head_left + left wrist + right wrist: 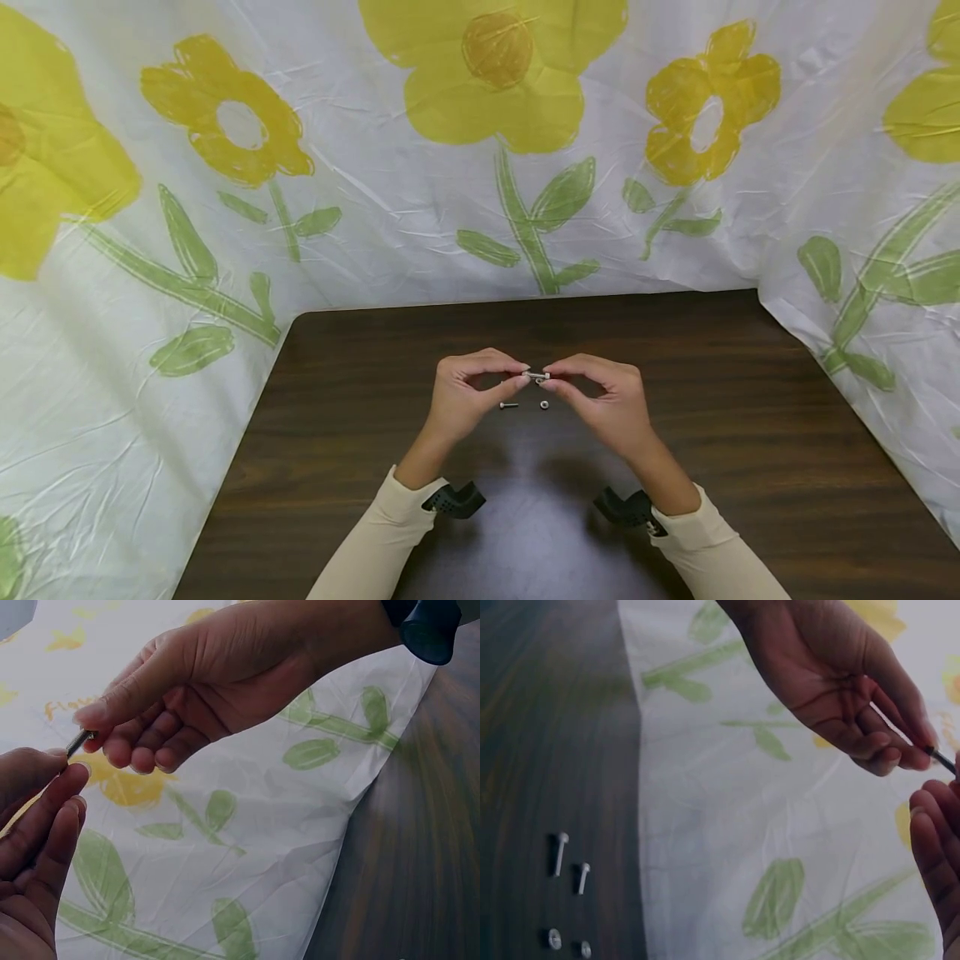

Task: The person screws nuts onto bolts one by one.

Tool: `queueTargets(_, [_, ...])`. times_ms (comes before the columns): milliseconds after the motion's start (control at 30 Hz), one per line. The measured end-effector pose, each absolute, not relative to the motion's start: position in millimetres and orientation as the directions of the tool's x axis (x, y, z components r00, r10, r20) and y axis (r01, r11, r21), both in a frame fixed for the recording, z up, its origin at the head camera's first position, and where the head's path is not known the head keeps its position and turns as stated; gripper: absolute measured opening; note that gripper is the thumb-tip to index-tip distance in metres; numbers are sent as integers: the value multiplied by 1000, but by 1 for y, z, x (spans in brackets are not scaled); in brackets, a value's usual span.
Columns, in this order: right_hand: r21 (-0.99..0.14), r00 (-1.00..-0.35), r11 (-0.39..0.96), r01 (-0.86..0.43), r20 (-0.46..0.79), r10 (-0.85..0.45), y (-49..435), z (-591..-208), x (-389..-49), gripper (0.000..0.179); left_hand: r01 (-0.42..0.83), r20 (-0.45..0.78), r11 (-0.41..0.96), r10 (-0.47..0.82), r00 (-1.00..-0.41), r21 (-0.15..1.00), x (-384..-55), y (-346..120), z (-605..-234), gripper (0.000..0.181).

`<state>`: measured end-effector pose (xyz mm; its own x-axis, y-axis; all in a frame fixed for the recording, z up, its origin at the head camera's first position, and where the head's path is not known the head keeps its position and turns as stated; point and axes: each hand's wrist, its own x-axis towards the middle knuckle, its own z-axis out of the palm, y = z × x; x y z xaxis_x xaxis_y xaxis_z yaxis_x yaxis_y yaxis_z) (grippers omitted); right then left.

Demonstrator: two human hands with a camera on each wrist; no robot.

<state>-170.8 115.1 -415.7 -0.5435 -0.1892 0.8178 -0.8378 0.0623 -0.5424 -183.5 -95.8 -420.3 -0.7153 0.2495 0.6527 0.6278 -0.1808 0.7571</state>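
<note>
The head view looks down from above; nearer wrist views face across, sharing the left hand (467,390) and right hand (613,398).

Dark table (337,400), white cloth (420,183) (flowered)

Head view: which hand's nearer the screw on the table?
Left. In frame, the screw lies just below the left hand; the right hand is farther off, to the screw's right.
</note>
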Motion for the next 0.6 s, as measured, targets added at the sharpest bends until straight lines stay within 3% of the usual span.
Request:
queueTargets(367, [-666,-674,118,-736,709,-206,113,-418,-165,15,629,660,-204,270,-701,750,-183,-94,-422,15])
queueTargets(600, [-708,-720,138,-692,667,-190,108,-419,-164,27,635,665,-202,291,-688,745,-182,-92,-422,15])
